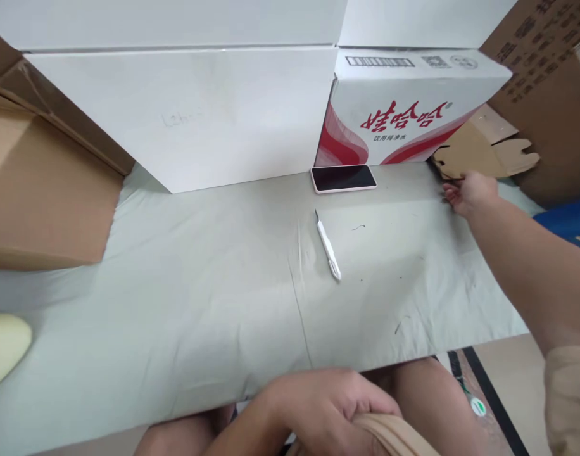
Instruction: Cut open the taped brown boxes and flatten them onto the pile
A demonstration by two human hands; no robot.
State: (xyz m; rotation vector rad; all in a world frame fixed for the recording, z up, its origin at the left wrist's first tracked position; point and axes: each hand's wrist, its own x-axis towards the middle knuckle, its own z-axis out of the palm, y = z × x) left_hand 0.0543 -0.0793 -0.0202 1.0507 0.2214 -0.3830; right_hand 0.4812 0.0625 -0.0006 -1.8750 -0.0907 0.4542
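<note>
The right grip (473,194), fingers curled, is at the near edge of stiff, notched cardboard (492,157); whether it pinches, I cannot tell. Tugging that edge could crease it. The left grip (325,405) curls over soft tan cloth (389,432), hold unclear. Beyond it on the wrinkled counter (223,285), a slim cutter (328,248), tip bare, could nick a sweeping hand.

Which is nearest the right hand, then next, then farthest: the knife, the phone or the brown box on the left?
From the right hand, head view:
1. Phone, to its left.
2. Knife, left and lower.
3. Brown box, far left.
</note>
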